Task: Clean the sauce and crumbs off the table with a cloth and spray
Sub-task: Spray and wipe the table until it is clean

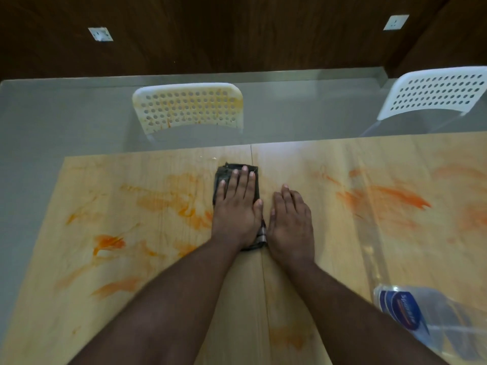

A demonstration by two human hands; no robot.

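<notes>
A dark folded cloth (224,173) lies flat on the light wooden table (303,164), near the far edge at the middle seam. My left hand (237,206) presses flat on top of it, fingers together and pointing away. My right hand (291,219) rests flat on the bare wood just right of the cloth, touching its near corner. Orange sauce smears (390,198) streak the table to the right, and more sauce smears (168,201) spread to the left. A clear plastic bottle (411,314) with a blue label lies at the lower right, beside my right forearm.
A white perforated chair (188,109) stained orange stands behind the table's far edge. A second white chair (434,93) is at the far right. Grey floor lies beyond, then a dark wooden wall with two sockets.
</notes>
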